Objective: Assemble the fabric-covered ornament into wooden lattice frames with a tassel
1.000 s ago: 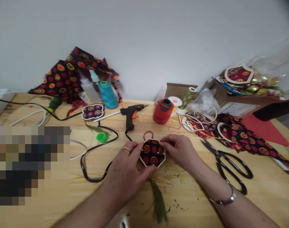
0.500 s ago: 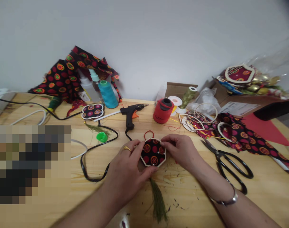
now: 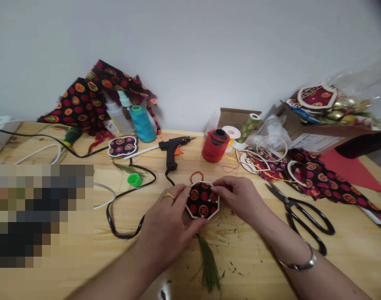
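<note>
Box [image 3: 293,123] apparently holds baubles [image 3: 337,115]; left fingers [image 3: 181,199] and right fingers [image 3: 227,181] grip an octagonal ornament [image 3: 203,201].

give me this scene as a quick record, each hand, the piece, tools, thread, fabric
left hand: holds the octagonal ornament by its left and lower edges
right hand: fingers at the ornament's upper right edge
piece: pale frame, dark patterned face, red loop above, green tassel below
tools: glue gun lying beyond the hands; scissors right of the right hand
thread: teal cone, standing
fabric: patterned cloth heaped at back left
</note>
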Demonstrator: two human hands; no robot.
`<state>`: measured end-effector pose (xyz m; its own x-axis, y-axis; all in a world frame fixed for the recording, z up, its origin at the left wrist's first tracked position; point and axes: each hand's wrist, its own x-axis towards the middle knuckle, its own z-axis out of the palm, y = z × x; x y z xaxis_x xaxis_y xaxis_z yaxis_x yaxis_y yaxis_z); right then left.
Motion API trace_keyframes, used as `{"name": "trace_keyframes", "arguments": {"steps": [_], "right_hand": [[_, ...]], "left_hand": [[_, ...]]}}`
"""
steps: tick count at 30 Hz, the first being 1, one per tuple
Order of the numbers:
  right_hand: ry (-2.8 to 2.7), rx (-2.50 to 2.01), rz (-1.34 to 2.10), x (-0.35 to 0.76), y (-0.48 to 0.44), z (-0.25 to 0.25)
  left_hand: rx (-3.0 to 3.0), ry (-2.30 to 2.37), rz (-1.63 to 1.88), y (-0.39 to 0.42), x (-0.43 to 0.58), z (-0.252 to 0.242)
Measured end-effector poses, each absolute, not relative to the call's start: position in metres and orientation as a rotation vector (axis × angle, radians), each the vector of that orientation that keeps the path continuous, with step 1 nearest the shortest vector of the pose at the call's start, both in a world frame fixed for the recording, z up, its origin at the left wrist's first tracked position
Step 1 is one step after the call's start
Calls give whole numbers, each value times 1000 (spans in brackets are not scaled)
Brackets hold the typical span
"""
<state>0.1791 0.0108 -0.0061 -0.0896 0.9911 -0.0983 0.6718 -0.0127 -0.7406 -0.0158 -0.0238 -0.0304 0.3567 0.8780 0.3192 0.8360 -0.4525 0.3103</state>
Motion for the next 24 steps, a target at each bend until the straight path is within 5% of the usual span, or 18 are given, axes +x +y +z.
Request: {"name": "trace_keyframes", "arguments": {"steps": [24], "right_hand": [[-1862, -1686, 1246, 199, 8, -4]], "left_hand": [[2457, 1636, 440, -20, -5, -23]]}}
